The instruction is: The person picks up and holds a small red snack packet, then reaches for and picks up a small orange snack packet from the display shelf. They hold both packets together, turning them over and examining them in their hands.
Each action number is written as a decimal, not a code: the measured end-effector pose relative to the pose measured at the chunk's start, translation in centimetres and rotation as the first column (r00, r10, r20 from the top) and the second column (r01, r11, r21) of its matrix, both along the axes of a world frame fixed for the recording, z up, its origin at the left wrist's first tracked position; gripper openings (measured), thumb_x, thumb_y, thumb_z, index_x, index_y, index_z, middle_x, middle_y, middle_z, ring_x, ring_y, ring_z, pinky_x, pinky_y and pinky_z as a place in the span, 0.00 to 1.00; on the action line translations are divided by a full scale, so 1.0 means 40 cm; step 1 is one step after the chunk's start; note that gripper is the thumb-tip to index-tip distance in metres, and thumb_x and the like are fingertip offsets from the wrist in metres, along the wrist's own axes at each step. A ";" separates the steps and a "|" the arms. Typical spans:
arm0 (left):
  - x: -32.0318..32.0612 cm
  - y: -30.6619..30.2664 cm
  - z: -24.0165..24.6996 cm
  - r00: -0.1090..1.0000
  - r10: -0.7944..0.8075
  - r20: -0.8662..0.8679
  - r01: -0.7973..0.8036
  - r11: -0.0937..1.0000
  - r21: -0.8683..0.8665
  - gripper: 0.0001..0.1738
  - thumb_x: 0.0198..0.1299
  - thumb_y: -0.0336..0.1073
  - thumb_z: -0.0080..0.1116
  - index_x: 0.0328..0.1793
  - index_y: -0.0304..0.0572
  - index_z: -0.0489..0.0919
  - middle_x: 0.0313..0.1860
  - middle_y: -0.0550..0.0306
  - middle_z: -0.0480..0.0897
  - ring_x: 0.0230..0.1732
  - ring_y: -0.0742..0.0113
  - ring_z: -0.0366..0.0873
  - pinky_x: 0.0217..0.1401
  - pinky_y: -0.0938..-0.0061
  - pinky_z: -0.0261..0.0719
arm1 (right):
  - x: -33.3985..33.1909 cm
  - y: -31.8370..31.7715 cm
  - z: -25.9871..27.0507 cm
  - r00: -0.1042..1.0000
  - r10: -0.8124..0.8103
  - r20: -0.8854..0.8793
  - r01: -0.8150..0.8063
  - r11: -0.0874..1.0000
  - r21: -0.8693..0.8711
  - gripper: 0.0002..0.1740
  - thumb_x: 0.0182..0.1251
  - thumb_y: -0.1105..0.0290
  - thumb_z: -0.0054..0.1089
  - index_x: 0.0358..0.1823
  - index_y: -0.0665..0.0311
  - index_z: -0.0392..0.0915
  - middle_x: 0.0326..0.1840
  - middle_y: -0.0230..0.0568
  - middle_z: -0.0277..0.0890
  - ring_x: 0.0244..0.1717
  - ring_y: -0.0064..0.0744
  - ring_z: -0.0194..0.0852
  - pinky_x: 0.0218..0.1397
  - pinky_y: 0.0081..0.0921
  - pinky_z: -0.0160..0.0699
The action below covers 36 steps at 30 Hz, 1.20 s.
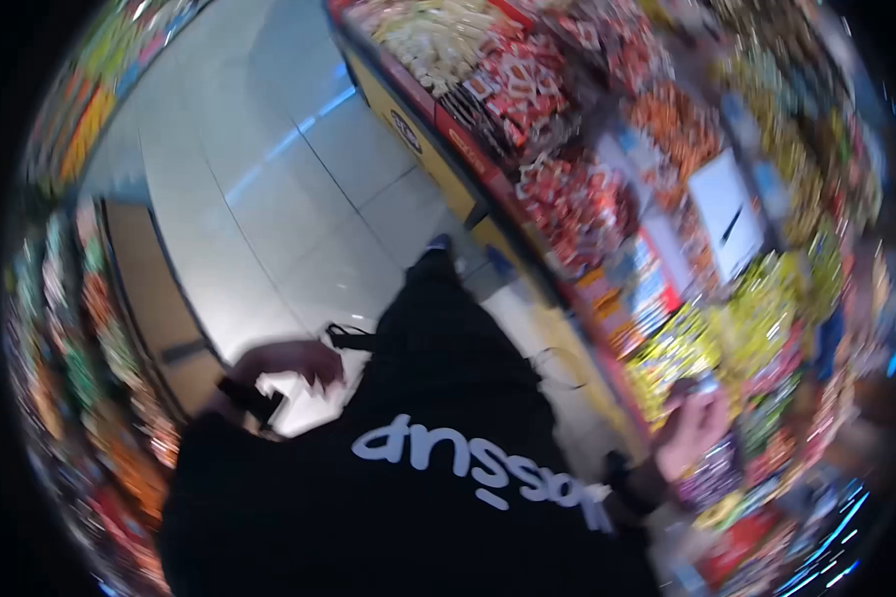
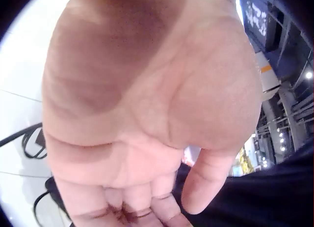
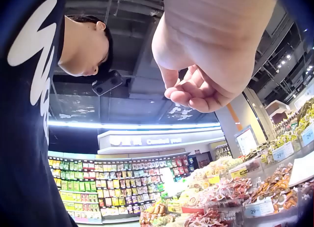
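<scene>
My left hand (image 1: pixel 299 363) hangs beside my body with its fingers loosely bent; the palm of that left hand (image 2: pixel 147 104) shows nothing in it. Out to the right, my right hand (image 1: pixel 695 433) is over the edge of the snack display, overlapping yellow-wrapped snacks (image 1: pixel 672 348) in the head view. In the right wrist view the fingers of the right hand (image 3: pixel 208 65) curl loosely toward the thumb, and no object shows among them. Purple-wrapped snacks (image 1: pixel 712 473) lie close by that hand.
Red-wrapped snacks (image 1: pixel 577 204) and a white sign (image 1: pixel 727 214) fill the display on the right. A brown-sided stand (image 1: pixel 144 289) is at left, with tiled floor (image 1: pixel 279 169) between. Hanging packets line the back shelves (image 3: pixel 113 185). A black strap (image 1: pixel 350 336) hangs near my left hand.
</scene>
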State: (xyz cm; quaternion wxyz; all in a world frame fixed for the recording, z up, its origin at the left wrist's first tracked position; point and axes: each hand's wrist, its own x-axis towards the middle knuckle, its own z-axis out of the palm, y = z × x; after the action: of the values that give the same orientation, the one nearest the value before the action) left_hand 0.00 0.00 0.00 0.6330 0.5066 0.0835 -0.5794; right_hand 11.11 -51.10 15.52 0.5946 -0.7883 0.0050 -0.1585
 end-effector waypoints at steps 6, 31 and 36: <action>0.362 -0.141 0.021 0.783 0.176 0.596 -0.337 0.926 0.169 0.14 0.65 0.43 0.51 0.43 0.41 0.80 0.24 0.64 0.78 0.26 0.74 0.75 0.28 0.74 0.72 | 0.080 0.010 -0.054 0.992 0.126 0.011 -0.127 0.984 0.128 0.09 0.74 0.68 0.52 0.37 0.64 0.67 0.19 0.38 0.69 0.19 0.25 0.65 0.23 0.21 0.63; 0.814 -0.753 -0.078 0.288 0.135 0.948 -0.007 0.990 -0.139 0.17 0.62 0.40 0.50 0.44 0.30 0.79 0.37 0.41 0.80 0.41 0.49 0.78 0.48 0.57 0.73 | 0.237 0.097 0.000 0.951 0.299 -0.082 -0.310 0.932 -0.189 0.09 0.76 0.67 0.50 0.36 0.61 0.69 0.24 0.30 0.67 0.22 0.16 0.62 0.25 0.14 0.65; 0.801 -0.743 -0.064 0.269 0.116 0.956 -0.021 0.993 -0.115 0.17 0.61 0.40 0.50 0.43 0.29 0.79 0.37 0.39 0.81 0.40 0.48 0.78 0.47 0.56 0.73 | 0.232 0.096 -0.001 0.948 0.308 -0.085 -0.318 0.936 -0.153 0.09 0.76 0.67 0.50 0.36 0.62 0.68 0.26 0.30 0.67 0.23 0.17 0.62 0.26 0.14 0.67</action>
State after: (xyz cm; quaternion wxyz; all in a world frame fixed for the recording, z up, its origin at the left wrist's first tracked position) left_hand 32.05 -29.72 -2.54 0.5989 0.7238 -0.3164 -0.1317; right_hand 20.39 -47.24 15.47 0.5446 -0.8298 -0.1156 -0.0380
